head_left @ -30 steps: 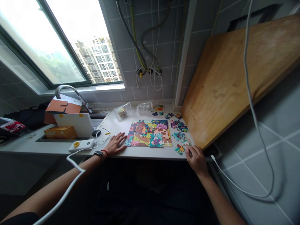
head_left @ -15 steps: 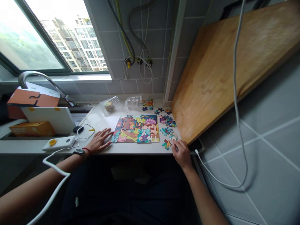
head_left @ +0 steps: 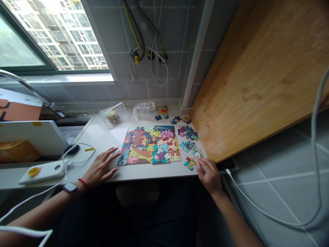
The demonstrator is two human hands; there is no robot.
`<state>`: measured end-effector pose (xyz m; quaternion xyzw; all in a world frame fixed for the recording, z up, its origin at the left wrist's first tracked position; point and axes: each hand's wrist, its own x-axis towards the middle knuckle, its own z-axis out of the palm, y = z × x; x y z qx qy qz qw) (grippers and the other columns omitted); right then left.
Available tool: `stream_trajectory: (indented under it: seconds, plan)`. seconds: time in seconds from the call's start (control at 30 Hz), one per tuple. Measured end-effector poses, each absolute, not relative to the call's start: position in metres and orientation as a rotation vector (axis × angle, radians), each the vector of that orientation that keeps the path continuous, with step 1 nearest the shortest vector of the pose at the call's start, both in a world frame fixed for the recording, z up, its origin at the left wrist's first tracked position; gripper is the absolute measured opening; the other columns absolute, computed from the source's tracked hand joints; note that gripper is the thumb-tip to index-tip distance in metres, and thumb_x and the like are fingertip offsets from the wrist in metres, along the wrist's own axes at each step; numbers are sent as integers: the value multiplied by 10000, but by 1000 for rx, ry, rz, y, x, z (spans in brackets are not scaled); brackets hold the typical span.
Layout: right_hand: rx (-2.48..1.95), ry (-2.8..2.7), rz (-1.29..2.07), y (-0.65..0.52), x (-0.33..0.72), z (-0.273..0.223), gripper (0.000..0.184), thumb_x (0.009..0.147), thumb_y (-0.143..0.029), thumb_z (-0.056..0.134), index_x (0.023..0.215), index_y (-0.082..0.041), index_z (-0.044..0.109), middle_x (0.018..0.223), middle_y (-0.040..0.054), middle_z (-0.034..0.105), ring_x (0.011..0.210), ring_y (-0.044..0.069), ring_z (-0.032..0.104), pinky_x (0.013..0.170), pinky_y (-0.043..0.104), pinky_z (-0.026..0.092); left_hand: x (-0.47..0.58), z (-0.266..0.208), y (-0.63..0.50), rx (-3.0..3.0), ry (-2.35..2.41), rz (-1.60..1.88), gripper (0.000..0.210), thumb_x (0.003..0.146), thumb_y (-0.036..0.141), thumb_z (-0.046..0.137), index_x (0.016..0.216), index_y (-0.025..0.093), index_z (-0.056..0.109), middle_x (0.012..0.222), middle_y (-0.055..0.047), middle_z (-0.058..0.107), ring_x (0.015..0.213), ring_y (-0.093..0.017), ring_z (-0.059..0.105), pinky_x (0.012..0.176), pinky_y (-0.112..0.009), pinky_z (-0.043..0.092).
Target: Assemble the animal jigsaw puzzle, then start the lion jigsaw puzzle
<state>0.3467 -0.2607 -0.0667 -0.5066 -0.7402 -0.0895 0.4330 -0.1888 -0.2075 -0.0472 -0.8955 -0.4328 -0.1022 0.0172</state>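
Note:
A colourful jigsaw puzzle (head_left: 147,145) with animal pictures lies partly assembled on the white counter. My left hand (head_left: 100,167) rests flat just left of it, fingers spread and holding nothing. To the puzzle's right, my right hand (head_left: 210,174) is closed, thumb and forefinger pinched at the edge of a light-coloured puzzle piece (head_left: 197,153). Beside those fingertips lies an orange and teal puzzle piece (head_left: 189,163). Further back are teal loose pieces (head_left: 188,146) and a cluster of dark purple pieces (head_left: 187,132).
Clear plastic bags (head_left: 113,115) lie at the counter's back, near a small picture card (head_left: 161,109). A large wooden board (head_left: 257,79) leans close on the right. A white power strip (head_left: 42,173) with cables sits at the left, before the sink.
The view has tilted and moved closer to the counter. Both hands keep nearly the same places beside the puzzle; the right one stays at the loose pieces.

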Motion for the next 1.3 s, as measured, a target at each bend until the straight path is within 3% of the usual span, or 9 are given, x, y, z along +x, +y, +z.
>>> stream_trajectory:
  seconds: [0.27, 0.57, 0.7, 0.77, 0.97, 1.13, 1.3]
  plan:
    - [-1279, -1945, -252, -266, 351, -77, 310, 976, -152, 605, 1267, -199, 700, 1216, 120, 759, 1132, 272, 714, 1003, 457, 587, -184, -39, -213, -2792, -1304, -414, 813, 975, 445, 539, 1666, 308, 133, 1740, -155, 159, 1506, -419, 380, 1128, -560, 449]
    - [-1373, -2027, -259, -277, 349, -81, 517, 1002, -405, 578, 1473, -192, 569, 1380, 140, 694, 1261, 307, 658, 1016, 452, 519, -133, -14, -198, -2758, -1219, -466, 801, 1000, 330, 522, 1670, 373, 86, 1758, -91, 114, 1557, -408, 299, 1162, -612, 427]
    - [-1412, -2004, -278, -276, 344, -80, 459, 1002, -419, 564, 1403, -204, 624, 1333, 116, 724, 1235, 289, 664, 977, 423, 488, -67, 12, -183, -2847, -1083, -536, 730, 1011, 301, 531, 1652, 357, 186, 1705, -97, 298, 1544, -354, 351, 1185, -575, 433]
    - [-1420, -1980, -291, -276, 343, -80, 433, 997, -407, 567, 1370, -203, 646, 1321, 113, 729, 1223, 283, 668, 968, 419, 479, -29, 18, -174, -2929, -984, -536, 629, 1017, 284, 529, 1605, 352, 316, 1626, -92, 439, 1529, -336, 380, 1190, -560, 437]
    - [-1431, -1945, -301, -277, 342, -78, 418, 973, -355, 598, 1367, -227, 650, 1304, 99, 738, 1204, 273, 676, 971, 411, 471, 88, 15, -157, -3151, -662, -523, 226, 1024, 270, 541, 1192, 258, 693, 1348, -102, 677, 1322, -295, 582, 1070, -495, 530]
    - [-1451, -1951, -276, -278, 341, -80, 428, 975, -345, 577, 1378, -210, 629, 1313, 113, 731, 1205, 278, 672, 962, 411, 467, 147, 12, -163, -3222, -182, -337, 200, 1045, 263, 502, 1080, 210, 691, 1090, -103, 730, 974, -219, 677, 835, -374, 557]
    - [-1444, -1917, -296, -278, 341, -81, 402, 962, -328, 587, 1347, -239, 658, 1290, 101, 743, 1177, 275, 685, 944, 405, 475, 162, 11, -119, -3150, -264, -242, 213, 1047, 231, 510, 1098, 210, 716, 1074, -111, 731, 1034, -225, 658, 859, -358, 541]
